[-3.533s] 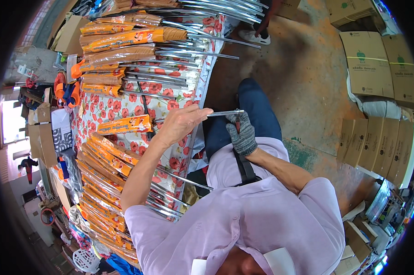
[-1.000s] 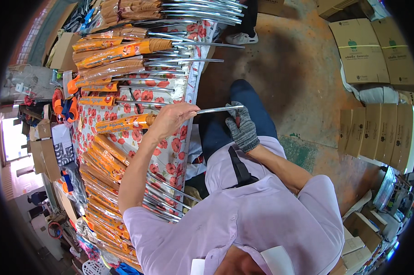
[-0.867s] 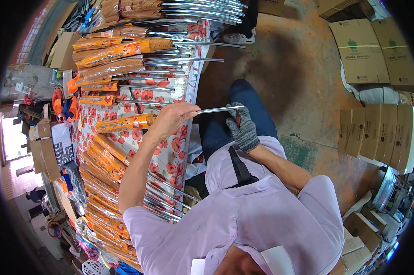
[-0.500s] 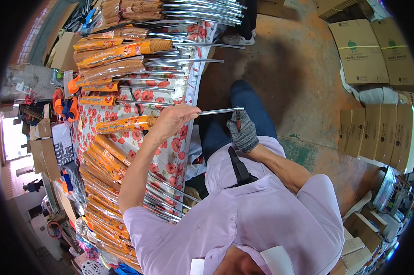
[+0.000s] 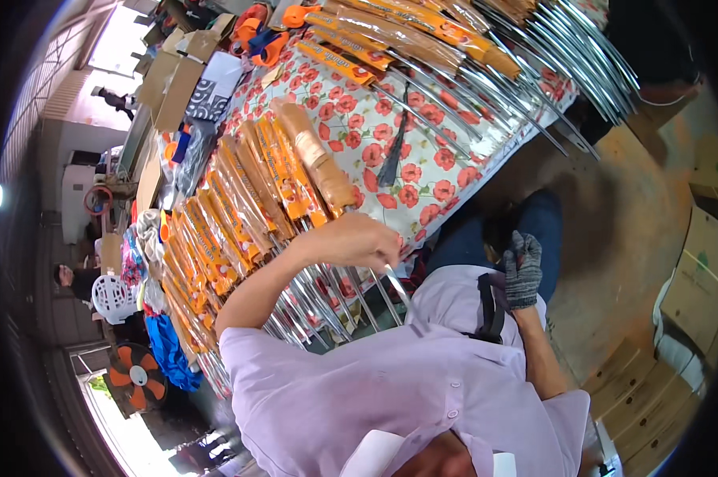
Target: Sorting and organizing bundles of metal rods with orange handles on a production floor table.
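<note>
by the flowered table, our left hand clamps a rod, likely light, stiff, best held mid-shaft; right hand: grip unclear.

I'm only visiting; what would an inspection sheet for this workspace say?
Surface: red-flowered tablecloth, a dark strip lying on it.
Job's things: orange-wrapped bundles in two groups, silver rods sticking out.
Clutter: cardboard box, orange-and-blue items on the far side.
Hands: bare left hand at one rod, grip unclear; gloved right hand by the thigh, contents unclear.
Cables: nothing seen for certain.
Surroundings: orange-bladed fan left, cartons right.
</note>
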### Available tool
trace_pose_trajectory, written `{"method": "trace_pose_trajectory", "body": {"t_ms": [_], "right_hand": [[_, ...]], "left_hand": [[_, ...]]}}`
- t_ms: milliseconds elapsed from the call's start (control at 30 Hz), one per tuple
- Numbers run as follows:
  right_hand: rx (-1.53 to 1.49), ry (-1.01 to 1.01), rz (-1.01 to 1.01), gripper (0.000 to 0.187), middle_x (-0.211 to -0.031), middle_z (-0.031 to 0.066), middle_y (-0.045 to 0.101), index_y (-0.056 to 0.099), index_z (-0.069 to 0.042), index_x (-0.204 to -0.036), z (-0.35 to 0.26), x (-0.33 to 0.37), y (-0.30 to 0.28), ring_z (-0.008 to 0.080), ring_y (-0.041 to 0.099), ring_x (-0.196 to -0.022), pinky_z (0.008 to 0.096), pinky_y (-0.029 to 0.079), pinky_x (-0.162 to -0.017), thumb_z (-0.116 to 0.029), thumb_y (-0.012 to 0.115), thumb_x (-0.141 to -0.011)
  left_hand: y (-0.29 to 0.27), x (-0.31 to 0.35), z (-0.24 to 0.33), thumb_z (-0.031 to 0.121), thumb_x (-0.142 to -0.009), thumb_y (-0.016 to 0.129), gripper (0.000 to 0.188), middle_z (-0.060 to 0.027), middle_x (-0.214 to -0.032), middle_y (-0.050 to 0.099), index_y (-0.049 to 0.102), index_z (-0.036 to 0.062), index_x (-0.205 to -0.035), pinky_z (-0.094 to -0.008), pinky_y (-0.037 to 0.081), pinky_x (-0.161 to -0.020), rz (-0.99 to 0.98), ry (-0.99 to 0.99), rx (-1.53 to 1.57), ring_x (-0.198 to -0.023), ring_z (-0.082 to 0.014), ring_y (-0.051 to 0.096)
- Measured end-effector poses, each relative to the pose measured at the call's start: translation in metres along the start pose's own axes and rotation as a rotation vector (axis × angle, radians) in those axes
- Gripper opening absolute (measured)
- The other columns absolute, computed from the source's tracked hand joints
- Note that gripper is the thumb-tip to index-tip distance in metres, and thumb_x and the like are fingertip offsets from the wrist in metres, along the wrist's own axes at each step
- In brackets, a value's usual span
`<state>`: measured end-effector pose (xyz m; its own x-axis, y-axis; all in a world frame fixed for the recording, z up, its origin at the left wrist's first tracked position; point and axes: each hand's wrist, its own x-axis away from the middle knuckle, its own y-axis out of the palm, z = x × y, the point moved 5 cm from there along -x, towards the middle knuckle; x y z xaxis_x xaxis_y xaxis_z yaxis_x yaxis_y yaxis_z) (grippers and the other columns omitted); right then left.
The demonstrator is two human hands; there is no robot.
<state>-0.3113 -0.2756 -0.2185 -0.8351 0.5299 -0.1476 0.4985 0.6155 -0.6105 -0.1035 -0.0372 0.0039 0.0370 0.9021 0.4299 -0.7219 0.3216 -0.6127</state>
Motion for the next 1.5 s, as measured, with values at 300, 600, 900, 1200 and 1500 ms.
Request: {"method": "trace_pose_trajectory", "body": {"t_ms": [300,600,900,1200,1500], "right_hand": [[-0.035,0.078,-0.033,0.045,-0.139,0.0159,0.054,0.065,-0.009,-0.138,-0.003,-0.008,0.013,0.0335,0.057,-0.125,0.0399,0.047,-0.105,-0.025,0.068,-0.096],[0.038,0.03,-0.057,0.048,-0.139,0.0169,0.054,0.064,-0.011,-0.14,-0.042,-0.024,-0.002,0.0357,0.055,-0.128,0.0419,0.046,-0.108,-0.026,0.068,-0.095],[0.012,0.111,0.14,0.048,-0.138,0.0183,0.056,0.063,-0.012,-0.14,-0.02,-0.028,-0.009,0.0366,0.054,-0.128,0.0421,0.046,-0.108,-0.026,0.068,-0.094],[-0.129,0.202,0.2,0.045,-0.138,0.0187,0.058,0.065,-0.011,-0.137,-0.022,-0.031,-0.02,0.0375,0.056,-0.128,0.042,0.046,-0.107,-0.023,0.069,-0.094],[-0.151,0.171,0.215,0.047,-0.133,0.0191,0.057,0.06,-0.005,-0.134,-0.023,-0.036,-0.015,0.0379,0.059,-0.121,0.0411,0.048,-0.104,-0.021,0.074,-0.092]], "left_hand": [[-0.008,0.033,-0.044,0.02,-0.087,0.076,0.031,-0.0098,-0.106,0.069,0.071,0.0104,-0.116,-0.0413,0.055,-0.084,0.206,-0.213,-0.096,-0.101,-0.0299,0.067],[-0.099,-0.095,-0.117,0.02,-0.089,0.073,0.034,-0.005,-0.12,0.066,0.066,0.0179,-0.123,-0.0429,0.053,-0.091,0.824,0.068,-0.942,-0.115,-0.0278,0.062],[-0.049,-0.166,-0.03,0.012,-0.091,0.075,0.017,-0.0083,-0.089,0.069,0.072,0.0075,-0.107,-0.0371,0.054,-0.071,0.557,0.311,-0.327,-0.081,-0.0267,0.068],[-0.04,-0.185,-0.011,0.01,-0.094,0.072,0.016,-0.0111,-0.086,0.068,0.07,0.0024,-0.108,-0.0364,0.053,-0.07,0.458,0.337,-0.104,-0.077,-0.0273,0.066],[-0.039,-0.186,-0.014,0.011,-0.095,0.072,0.016,-0.0104,-0.085,0.068,0.071,0.0013,-0.108,-0.0351,0.053,-0.07,0.375,0.232,-0.052,-0.075,-0.0241,0.065]]}}
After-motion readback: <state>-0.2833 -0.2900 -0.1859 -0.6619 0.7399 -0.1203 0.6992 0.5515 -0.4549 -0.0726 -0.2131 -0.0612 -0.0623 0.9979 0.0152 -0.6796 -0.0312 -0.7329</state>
